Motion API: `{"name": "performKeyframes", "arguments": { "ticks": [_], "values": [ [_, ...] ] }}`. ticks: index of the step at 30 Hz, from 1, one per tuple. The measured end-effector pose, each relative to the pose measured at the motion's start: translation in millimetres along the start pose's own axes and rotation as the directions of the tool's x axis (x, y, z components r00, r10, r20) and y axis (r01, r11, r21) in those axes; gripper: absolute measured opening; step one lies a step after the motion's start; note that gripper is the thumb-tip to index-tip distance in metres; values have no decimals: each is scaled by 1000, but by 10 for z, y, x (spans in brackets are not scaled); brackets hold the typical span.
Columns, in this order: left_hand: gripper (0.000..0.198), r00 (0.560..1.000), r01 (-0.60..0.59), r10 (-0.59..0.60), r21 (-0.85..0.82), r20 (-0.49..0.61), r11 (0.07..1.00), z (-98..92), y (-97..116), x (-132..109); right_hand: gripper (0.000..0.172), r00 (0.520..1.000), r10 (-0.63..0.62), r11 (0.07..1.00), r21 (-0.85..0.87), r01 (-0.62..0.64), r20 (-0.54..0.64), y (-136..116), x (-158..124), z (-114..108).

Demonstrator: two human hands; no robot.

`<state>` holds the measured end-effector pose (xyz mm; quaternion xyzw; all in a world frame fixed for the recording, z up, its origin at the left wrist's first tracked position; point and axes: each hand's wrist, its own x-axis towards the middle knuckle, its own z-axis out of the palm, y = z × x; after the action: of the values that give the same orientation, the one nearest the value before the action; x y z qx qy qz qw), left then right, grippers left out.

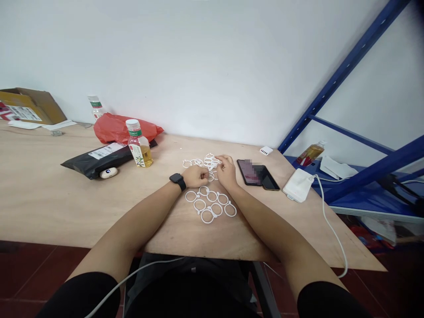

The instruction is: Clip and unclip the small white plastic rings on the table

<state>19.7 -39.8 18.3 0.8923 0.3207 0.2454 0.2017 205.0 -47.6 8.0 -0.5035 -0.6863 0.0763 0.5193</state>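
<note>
On the wooden table point(49, 194), my left hand point(196, 176), with a black watch on its wrist, is curled into a loose fist. My right hand point(226, 170) is closed too, fingers pinched. Between both hands is a white plastic ring point(211, 176), held by the fingertips of both. Several closed white rings point(210, 204) lie in a group just in front of my hands. A loose pile of more white rings point(202, 162) lies just behind them.
Two phones point(257, 174) lie right of my hands, then a white power bank point(298, 185) with a cable. A tea bottle point(139, 143), black parcel bag point(96, 160) and red bag point(115, 127) sit left. A cardboard box point(28, 106) is far left, blue shelving point(364, 172) right.
</note>
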Motion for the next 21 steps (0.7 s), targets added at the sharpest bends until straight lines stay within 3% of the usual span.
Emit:
{"name": "performKeyframes", "arguments": {
  "ticks": [5, 12, 21],
  "values": [
    [15, 986, 45, -33, -74, 166, 996, 28, -2, 32, 30, 999, 40, 999, 9, -41, 34, -9, -11, 5],
    [13, 991, -77, 75, 11, 112, 997, 65, -23, 45, 27, 999, 31, 999, 33, -33, 45, -37, -23, 22],
    [19, 978, -40, 52, -63, 200, 997, 33, -60, 66, 27, 995, 11, 999, 43, -16, 96, -30, -32, 24]
  ]
}}
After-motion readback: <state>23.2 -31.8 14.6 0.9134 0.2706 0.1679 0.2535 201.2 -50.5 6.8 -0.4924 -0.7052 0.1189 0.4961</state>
